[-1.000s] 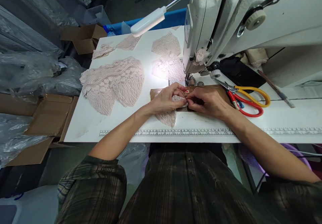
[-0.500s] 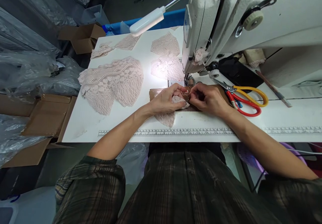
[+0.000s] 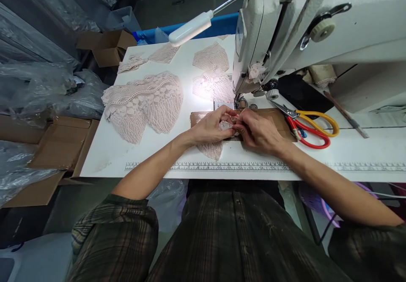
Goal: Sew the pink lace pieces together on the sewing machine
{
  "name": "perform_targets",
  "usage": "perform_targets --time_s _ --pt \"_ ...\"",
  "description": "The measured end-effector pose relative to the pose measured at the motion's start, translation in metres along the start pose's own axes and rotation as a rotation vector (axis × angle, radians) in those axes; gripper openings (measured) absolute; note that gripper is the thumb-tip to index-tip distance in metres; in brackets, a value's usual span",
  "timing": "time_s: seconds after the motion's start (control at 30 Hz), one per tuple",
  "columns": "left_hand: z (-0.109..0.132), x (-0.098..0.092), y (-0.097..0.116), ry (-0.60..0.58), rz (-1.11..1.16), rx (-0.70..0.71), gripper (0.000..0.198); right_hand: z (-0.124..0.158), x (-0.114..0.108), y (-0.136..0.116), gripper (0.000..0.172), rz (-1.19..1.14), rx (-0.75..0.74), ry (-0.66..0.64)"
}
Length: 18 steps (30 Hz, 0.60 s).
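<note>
The right hand has just closed the gap to the left hand, bringing both to one spot. The left pinches a small pale-pink lace piece over the brown board on the white desk; whether the right grips it, I cannot tell.

this is a sewing workshop. a sewing machine, scissors and lace share a table, cardboard boxes nearby.

Left hand partly hides the lace; picture edge crops the machine; right hand's pinch too small to tell
</note>
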<state>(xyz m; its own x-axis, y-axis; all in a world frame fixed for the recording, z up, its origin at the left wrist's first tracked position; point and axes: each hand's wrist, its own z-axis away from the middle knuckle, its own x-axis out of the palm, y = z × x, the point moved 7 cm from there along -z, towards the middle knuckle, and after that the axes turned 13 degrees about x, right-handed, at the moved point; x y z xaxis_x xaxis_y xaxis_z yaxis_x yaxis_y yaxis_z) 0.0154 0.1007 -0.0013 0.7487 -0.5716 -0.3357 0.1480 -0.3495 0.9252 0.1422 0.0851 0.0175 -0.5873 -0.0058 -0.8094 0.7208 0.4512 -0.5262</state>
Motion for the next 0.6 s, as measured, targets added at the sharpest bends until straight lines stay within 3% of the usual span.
perform_targets --time_s 0.1,0.17,0.23,0.3,0.43,0.5,0.6 --pt "0.001 0.006 0.0 -0.025 0.093 -0.03 0.049 0.001 0.002 -0.001 0.015 0.277 0.017 0.08" --pt "0.001 0.005 0.0 0.002 0.139 -0.051 0.053 0.001 0.001 0.002 0.013 0.342 0.033 0.105" --pt "0.0 0.003 0.001 0.025 0.166 -0.054 0.049 0.0 -0.003 0.005 0.011 0.244 0.042 0.127" --pt "-0.001 0.001 0.005 0.019 0.138 -0.029 0.033 -0.001 -0.009 0.004 0.01 -0.014 0.014 0.137" --pt "-0.005 -0.003 0.021 -0.033 -0.073 0.103 0.023 -0.002 -0.007 -0.002 0.016 -0.565 0.013 -0.022" --pt "-0.003 -0.005 0.03 -0.085 -0.233 0.17 0.023 0.0 -0.007 -0.005 0.016 -0.553 0.031 -0.089" --pt "0.003 -0.011 0.038 -0.141 -0.459 0.182 0.026 0.011 -0.018 -0.001 0.012 -0.247 0.006 -0.096"
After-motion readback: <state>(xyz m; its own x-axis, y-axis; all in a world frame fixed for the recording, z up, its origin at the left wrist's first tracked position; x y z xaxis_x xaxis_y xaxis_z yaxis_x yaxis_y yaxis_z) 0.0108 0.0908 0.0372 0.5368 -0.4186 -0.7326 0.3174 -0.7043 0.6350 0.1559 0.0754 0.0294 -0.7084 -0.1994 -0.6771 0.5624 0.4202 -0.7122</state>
